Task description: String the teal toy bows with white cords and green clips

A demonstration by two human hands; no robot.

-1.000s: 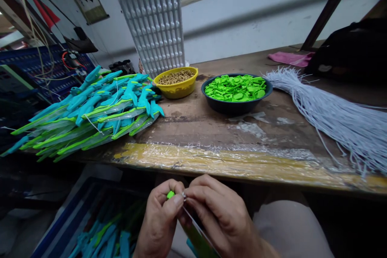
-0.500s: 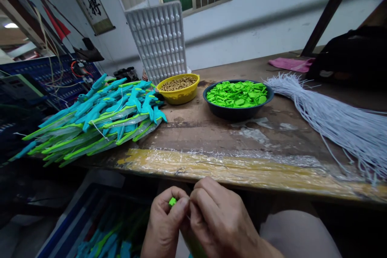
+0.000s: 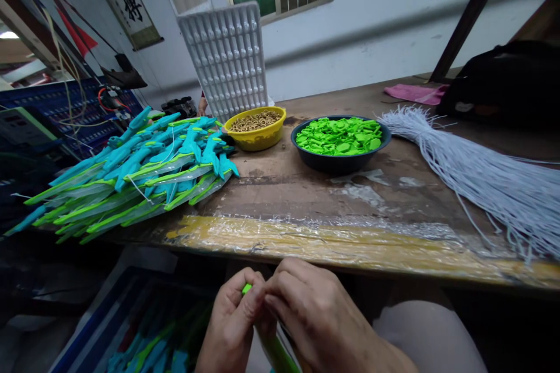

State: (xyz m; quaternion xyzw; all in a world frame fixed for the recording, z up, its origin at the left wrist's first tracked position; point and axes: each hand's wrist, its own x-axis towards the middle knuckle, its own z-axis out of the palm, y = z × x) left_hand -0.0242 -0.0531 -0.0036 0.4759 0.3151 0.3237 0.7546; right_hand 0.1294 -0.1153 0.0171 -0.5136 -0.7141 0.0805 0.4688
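- The worktop spread across the view, its near edge covered with shiny tape.
- On its left lay the pile of blue and green items, tips jutting over the near edge.
- On its right, the white cords fanned out in a loose bundle.
- Low on the left, below the worktop, stood the blue crate, with more blue and green items inside.
- The grey tray stood tilted up behind the yellow bowl.
- The dark bowl held green parts.
- The smaller yellow bowl, between pile and dark bowl, held brassy rings.
- The right hand had its fingertips bunched against the left thumb; what its grip held, if anything, could not be told.
- The left hand had its grip closed, thumb and forefinger pinching the green piece.
- A green strip showed below, between the hands.
- The green piece peeked out above the left thumb, just short of the worktop's edge. The step in hand looked like close fingertip fitting there; the next move seemed to call for a steady left pinch and small right-finger adjustments.
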